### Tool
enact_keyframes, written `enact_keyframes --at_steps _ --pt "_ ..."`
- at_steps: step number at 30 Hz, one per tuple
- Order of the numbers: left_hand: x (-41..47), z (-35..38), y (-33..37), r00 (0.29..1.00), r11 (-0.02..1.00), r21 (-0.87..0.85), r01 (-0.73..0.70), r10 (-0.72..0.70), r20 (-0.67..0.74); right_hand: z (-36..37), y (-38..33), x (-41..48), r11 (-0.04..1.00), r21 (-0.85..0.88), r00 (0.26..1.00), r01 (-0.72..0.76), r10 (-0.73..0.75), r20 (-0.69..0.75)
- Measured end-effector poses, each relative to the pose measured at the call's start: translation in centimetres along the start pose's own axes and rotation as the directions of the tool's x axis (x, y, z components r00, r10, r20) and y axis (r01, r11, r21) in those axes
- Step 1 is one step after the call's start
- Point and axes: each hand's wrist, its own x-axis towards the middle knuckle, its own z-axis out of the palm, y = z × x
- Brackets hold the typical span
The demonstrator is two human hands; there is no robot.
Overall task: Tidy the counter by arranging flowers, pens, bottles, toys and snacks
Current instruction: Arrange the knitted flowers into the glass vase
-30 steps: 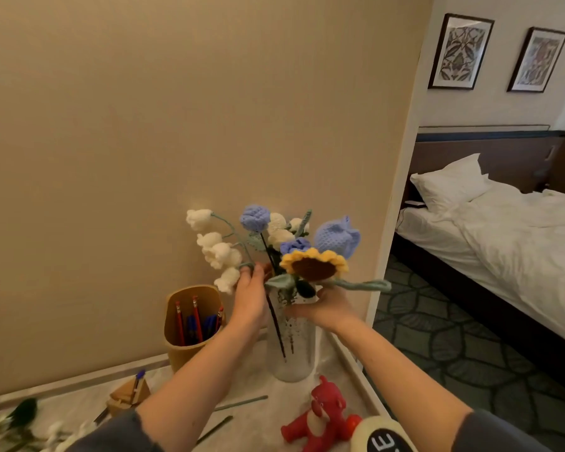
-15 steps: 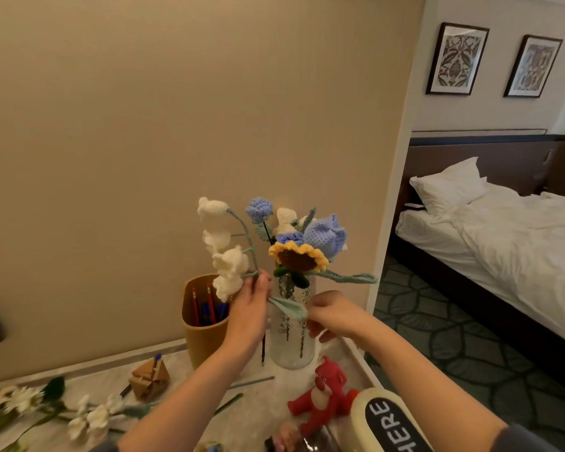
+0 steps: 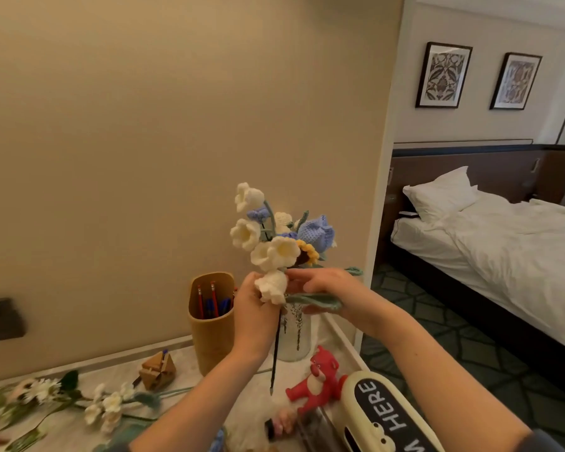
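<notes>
1. Bottom right of the frame, nearest: a cream bottle (image 3: 382, 415) lettered "HERE" lies on the counter (image 3: 190, 415). A red toy bear (image 3: 317, 380) stands just beside it.
2. Lower left: loose white flowers (image 3: 108, 406) lie flat on the counter, with a small wooden toy (image 3: 157, 370) behind them. None of these looks sorted yet.
3. Centre: the left hand (image 3: 256, 308) is curled round the stem of a white crochet spray (image 3: 274, 252). The dark lower end of the stem hangs outside the vase, in front of the glass and above the counter.
4. Centre right: the right hand (image 3: 327, 288) reaches over the vase mouth. A green leaf (image 3: 313, 300) passes between its fingers and thumb in what looks like a light pinch.
5. Step in hand, as judged: arranging the flowers. The spray is not yet seated, so the next move calls for lifting its stem tip above the rim and lowering it among the other stems, while the right hand keeps the bunch parted.
6. Containers, behind the hands:
   - The glass vase (image 3: 296, 334) stands upright and holds a blue tulip (image 3: 317, 231), a sunflower (image 3: 309, 252) and other stems.
   - The tan pen holder (image 3: 211, 340) stands left of the vase, with red and blue pens (image 3: 212, 301) upright inside it.
7. Far right: a bed (image 3: 503, 236) shows past the wall edge.
</notes>
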Motion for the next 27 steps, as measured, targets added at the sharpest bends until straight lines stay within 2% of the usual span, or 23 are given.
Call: enact_keyframes --at_steps 5,8,10,13,15,18,21,23,25,27 --pt "-0.8 1.8 0.4 0.996 0.993 0.075 -0.086 0.088 -0.021 -1.1 -0.2 -1.5 0.965 -0.243 0.994 0.095 -0.104 -0.024" --pt "-1.0 3.1 0.9 0.993 0.992 0.047 -0.121 0.121 0.008 -1.9 -0.6 -1.9 0.909 -0.402 0.993 0.109 -0.114 0.01" --pt "-1.0 3.9 1.2 0.991 0.99 0.035 -0.135 0.135 0.003 -1.9 -0.4 -1.9 0.881 -0.463 0.991 0.095 -0.128 -0.039" --pt "-1.4 5.2 1.4 0.987 0.989 0.03 -0.148 0.145 0.063 -1.3 0.5 -1.5 0.787 -0.613 0.953 0.07 -0.235 -0.192" --pt "-1.8 5.6 1.3 0.975 0.978 0.085 -0.189 0.177 0.136 -1.1 1.0 -1.2 0.825 -0.562 0.895 0.068 -0.299 -0.331" --pt "-1.7 5.7 1.2 0.951 0.969 0.074 -0.234 0.212 0.226 -1.2 1.6 -0.8 0.93 -0.347 0.798 0.124 -0.301 -0.521" --pt "-1.6 5.3 0.5 0.933 0.959 0.072 -0.273 0.246 0.261 -1.6 1.7 -0.4 0.945 -0.285 0.734 0.157 -0.305 -0.607" --pt "-1.4 4.8 -0.6 0.973 0.977 0.049 -0.208 0.202 0.113 -1.8 1.9 -0.1 0.939 -0.307 0.712 0.157 -0.323 -0.623" --pt "-0.6 4.2 -1.8 0.997 1.0 -0.004 -0.023 0.022 -0.078 -1.8 2.1 0.1 0.937 -0.302 0.7 0.174 -0.334 -0.631" --pt "0.9 3.9 -2.8 0.979 0.982 0.052 0.183 -0.177 -0.101 -1.4 2.5 0.3 0.933 -0.303 0.7 0.193 -0.348 -0.624"
